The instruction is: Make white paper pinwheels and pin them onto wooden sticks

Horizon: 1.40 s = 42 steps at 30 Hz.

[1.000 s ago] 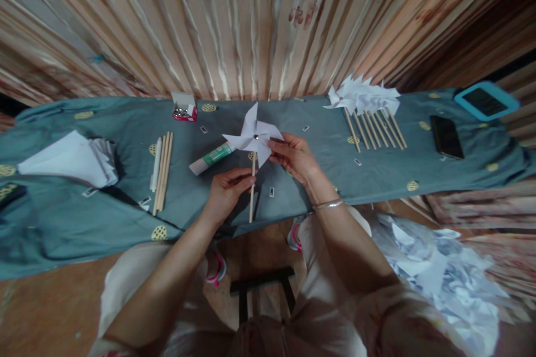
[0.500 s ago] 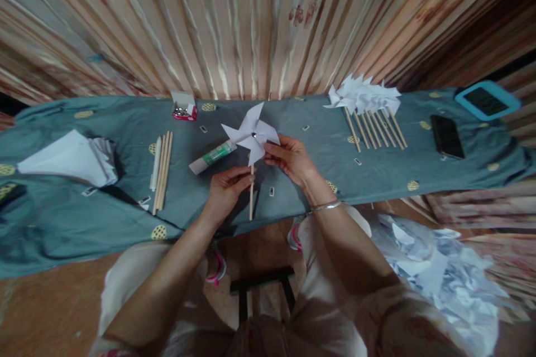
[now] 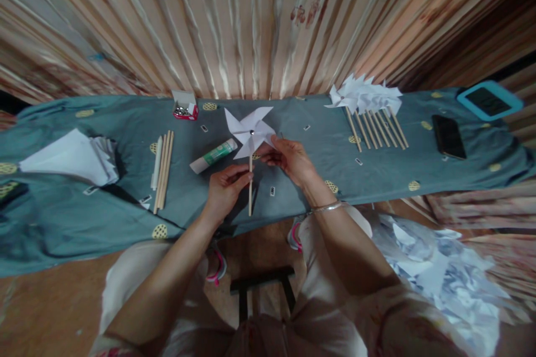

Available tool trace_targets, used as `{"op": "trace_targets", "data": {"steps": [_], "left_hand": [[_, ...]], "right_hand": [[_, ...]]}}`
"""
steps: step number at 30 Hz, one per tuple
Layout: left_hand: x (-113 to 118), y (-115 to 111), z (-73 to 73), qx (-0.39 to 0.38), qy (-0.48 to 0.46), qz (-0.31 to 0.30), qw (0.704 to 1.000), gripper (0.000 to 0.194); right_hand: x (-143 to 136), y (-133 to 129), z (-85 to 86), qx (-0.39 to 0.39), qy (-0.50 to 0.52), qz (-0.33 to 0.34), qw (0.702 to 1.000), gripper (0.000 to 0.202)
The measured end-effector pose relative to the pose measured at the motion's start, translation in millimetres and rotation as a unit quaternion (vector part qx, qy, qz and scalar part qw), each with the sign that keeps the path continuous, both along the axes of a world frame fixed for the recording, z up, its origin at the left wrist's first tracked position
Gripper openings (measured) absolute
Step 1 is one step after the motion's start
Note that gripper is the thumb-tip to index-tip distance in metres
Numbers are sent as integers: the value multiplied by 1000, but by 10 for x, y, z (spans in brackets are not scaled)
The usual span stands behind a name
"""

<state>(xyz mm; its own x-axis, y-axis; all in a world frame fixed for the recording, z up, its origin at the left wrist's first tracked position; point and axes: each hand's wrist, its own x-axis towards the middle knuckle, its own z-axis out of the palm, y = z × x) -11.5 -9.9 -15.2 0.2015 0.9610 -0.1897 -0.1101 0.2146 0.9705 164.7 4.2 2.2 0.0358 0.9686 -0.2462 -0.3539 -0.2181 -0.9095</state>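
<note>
Currently the white paper pinwheel (image 3: pixel 247 122) is upright over the middle of the green cloth (image 3: pixel 288 198), its wooden stick (image 3: pixel 250 201) pinched between thumb and fingers of the left hand (image 3: pixel 225 189). The right hand (image 3: pixel 296 163) has its thumb and fingers bent at the right-hand blade; whether they grip the paper or merely touch it, I cannot tell. A firm push there could crease the blade, and a sideways pull could tear the paper around the pin (image 3: pixel 252 132). If the pin sits loosely, the head could work off the stick. The glue tube (image 3: pixel 214 155), just left of the blades, could snag one if the pinwheel dips.

The pin's point is hidden, the right fingertips are partly behind paper, the far-right pinwheels (image 3: pixel 364 95) overlap too much to count, and the blue-framed display (image 3: pixel 489 101) is unreadable.
</note>
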Motion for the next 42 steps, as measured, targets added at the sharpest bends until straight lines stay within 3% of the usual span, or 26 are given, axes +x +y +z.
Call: {"op": "trace_targets", "data": {"steps": [22,42], "left_hand": [[-7,43,-69,47,6,17,999,27],[-19,32,-99,69,20,-2,997,18]], "right_hand": [[-61,-51,110,-58,69,93,992,35],[-153,-93,84,-93,157,224,957,48]]}}
